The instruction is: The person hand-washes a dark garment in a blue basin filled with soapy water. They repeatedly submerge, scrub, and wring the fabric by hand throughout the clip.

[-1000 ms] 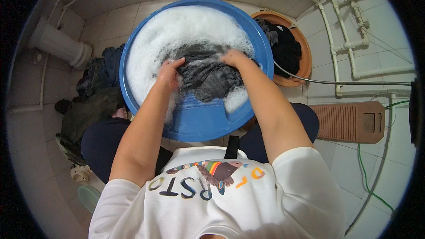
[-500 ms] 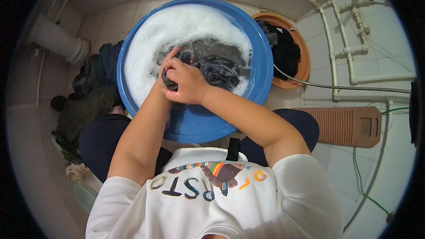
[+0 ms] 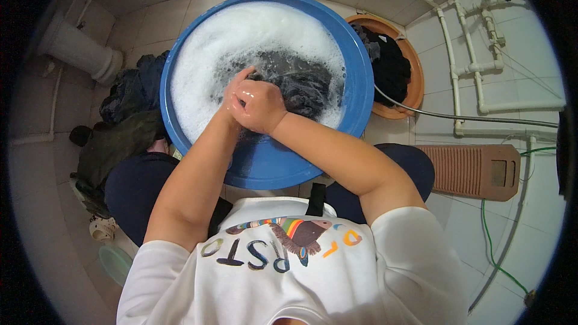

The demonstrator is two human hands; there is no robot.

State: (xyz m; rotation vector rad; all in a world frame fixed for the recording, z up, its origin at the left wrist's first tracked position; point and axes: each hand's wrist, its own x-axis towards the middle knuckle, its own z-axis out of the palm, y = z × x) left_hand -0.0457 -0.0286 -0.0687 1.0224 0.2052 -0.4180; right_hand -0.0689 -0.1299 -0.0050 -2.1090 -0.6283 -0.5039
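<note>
A blue round tub [image 3: 359,87] holds grey water, thick white suds [image 3: 241,30] and a dark wet garment [image 3: 304,87]. My hands are pressed together over its near-left part. My right hand [image 3: 262,107] is wet and closed in a fist on a bunch of the dark cloth, of which only a little shows between the fingers. My left hand [image 3: 232,93] is closed round the same bunch from the left, one finger pointing outward. Most of the left hand's fingers are hidden behind the right.
An orange basin [image 3: 415,84] with black clothes [image 3: 391,69] stands right of the tub. A brown washboard [image 3: 463,170] lies near my right knee, and a grey hose [image 3: 469,119] runs to the tub. Dark clothes [image 3: 135,93] are piled at left beside a white pipe [image 3: 81,51].
My hands have pressed closer together, and the right hand has rolled over into a fist, covering most of the bunched dark cloth. The suds have spread a little around the garment.
</note>
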